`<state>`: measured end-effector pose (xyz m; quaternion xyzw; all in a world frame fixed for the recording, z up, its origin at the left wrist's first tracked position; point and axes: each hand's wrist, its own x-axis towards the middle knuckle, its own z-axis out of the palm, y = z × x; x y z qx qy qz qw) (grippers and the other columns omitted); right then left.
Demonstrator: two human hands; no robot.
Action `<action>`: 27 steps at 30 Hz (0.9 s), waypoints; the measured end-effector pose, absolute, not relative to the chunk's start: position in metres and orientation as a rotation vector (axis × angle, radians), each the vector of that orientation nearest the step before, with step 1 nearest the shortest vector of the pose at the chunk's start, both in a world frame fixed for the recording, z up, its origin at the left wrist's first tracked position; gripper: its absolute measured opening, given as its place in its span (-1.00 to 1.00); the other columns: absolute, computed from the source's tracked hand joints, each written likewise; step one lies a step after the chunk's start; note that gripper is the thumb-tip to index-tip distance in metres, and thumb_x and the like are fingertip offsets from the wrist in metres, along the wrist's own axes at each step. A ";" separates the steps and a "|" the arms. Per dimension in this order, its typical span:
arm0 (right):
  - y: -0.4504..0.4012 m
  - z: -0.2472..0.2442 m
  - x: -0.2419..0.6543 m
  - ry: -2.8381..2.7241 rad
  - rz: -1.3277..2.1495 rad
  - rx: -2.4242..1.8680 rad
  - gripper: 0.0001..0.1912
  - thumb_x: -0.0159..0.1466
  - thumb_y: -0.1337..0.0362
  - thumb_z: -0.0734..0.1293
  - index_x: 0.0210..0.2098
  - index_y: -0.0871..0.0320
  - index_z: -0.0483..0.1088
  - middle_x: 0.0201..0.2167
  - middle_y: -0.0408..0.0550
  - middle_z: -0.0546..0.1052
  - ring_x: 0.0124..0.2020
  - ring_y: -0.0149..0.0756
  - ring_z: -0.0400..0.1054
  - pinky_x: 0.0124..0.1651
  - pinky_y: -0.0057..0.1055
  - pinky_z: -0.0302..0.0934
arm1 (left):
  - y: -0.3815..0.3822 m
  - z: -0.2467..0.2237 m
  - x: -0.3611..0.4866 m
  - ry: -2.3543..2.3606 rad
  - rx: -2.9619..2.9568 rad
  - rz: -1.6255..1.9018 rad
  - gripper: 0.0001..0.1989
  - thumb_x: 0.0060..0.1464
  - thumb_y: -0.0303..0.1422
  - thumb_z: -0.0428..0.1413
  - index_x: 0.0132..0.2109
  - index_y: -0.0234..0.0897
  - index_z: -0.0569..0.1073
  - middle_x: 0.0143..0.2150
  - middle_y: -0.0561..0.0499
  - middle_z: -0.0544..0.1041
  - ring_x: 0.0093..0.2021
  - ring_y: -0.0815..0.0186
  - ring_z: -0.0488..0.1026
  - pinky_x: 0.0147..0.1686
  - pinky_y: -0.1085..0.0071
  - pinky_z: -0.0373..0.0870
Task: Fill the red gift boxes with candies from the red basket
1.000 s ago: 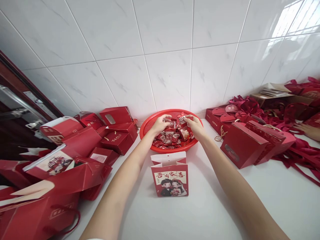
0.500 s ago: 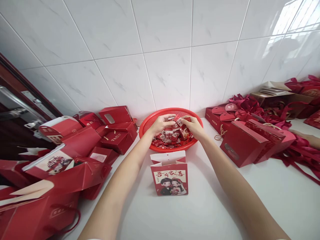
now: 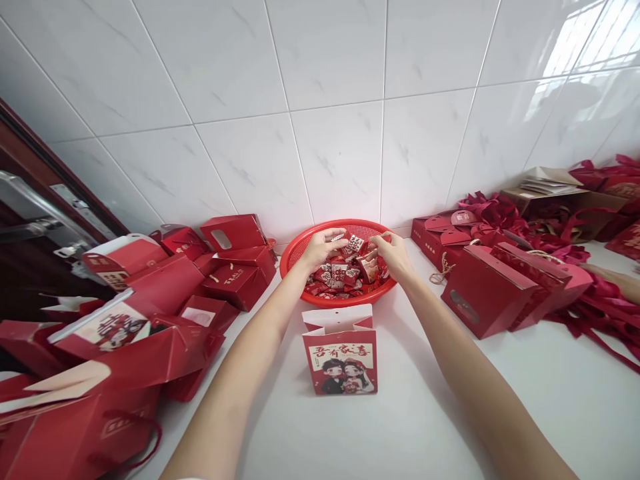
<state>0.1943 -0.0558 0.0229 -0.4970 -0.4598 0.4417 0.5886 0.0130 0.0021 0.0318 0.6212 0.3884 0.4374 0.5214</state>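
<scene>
Packets lie in a basket at twelve o'clock, seemingly for easy reach; I cannot tell whether the left hand or right hand grasps any.

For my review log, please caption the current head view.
Left hand and right hand at a red basket of wrapped packets, behind an open printed box on a white table.

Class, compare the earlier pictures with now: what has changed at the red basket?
The right hand has shifted slightly right, apparently releasing a wrapped packet, which now sits a little further left, nearer the left hand. The basket and open box stayed put.
</scene>
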 end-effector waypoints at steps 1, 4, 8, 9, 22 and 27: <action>-0.057 0.024 0.194 -1.083 1.032 -1.159 -0.71 0.12 0.13 0.44 -0.40 0.07 0.24 -0.66 -0.18 0.47 -0.69 -0.34 0.34 -0.65 -0.47 0.16 | 0.002 0.032 0.013 0.922 1.493 1.054 -0.50 -0.17 -0.31 0.40 -0.03 -0.31 0.55 -0.03 -0.12 0.60 -0.08 0.16 0.56 -0.10 0.24 0.53; -0.062 0.028 0.194 -1.187 1.089 -1.107 -0.59 -0.03 0.14 0.56 -0.32 0.09 0.33 -0.68 -0.23 0.43 -0.70 -0.37 0.29 -0.66 -0.48 0.07 | -0.001 0.036 0.015 0.882 1.521 1.067 -0.51 -0.21 -0.28 0.41 -0.07 -0.32 0.55 -0.09 -0.09 0.62 -0.10 0.17 0.56 -0.07 0.24 0.50; -0.062 0.033 0.194 -1.233 1.160 -0.917 -0.53 -0.10 0.04 0.59 -0.35 0.15 0.39 -0.70 -0.34 0.30 -0.72 -0.53 0.06 -0.63 -0.50 -0.09 | -0.014 0.043 0.016 0.829 1.568 1.135 -0.52 -0.20 -0.26 0.38 -0.09 -0.31 0.54 -0.02 -0.10 0.60 -0.02 0.17 0.53 0.00 0.27 0.47; -0.062 0.035 0.193 -1.212 1.162 -0.880 -0.52 -0.10 0.01 0.59 -0.37 0.15 0.38 -0.71 -0.36 0.26 -0.72 -0.56 0.01 -0.63 -0.50 -0.12 | -0.019 0.045 0.015 0.813 1.575 1.166 -0.52 -0.18 -0.24 0.36 -0.07 -0.30 0.53 0.02 -0.10 0.58 0.01 0.16 0.52 0.01 0.28 0.47; -0.132 0.105 0.205 -1.488 0.908 -0.739 -0.63 -0.01 0.12 0.60 -0.32 0.12 0.46 -0.63 -0.28 0.32 -0.65 -0.52 0.08 -0.61 -0.50 -0.05 | -0.128 0.091 -0.053 0.801 1.858 1.059 -0.85 0.04 -0.26 0.28 -0.23 -0.21 0.60 0.03 -0.09 0.59 0.09 0.11 0.49 0.08 0.23 0.45; -0.166 0.122 0.212 -1.833 0.701 -0.727 -0.80 0.08 0.23 0.55 -0.32 0.09 0.51 -0.56 -0.20 0.44 -0.53 -0.40 0.29 -0.48 -0.44 0.23 | -0.157 0.092 -0.061 0.782 2.077 0.581 -0.84 0.11 -0.28 0.23 -0.18 -0.11 0.68 -0.06 -0.05 0.65 -0.03 0.15 0.57 -0.01 0.30 0.48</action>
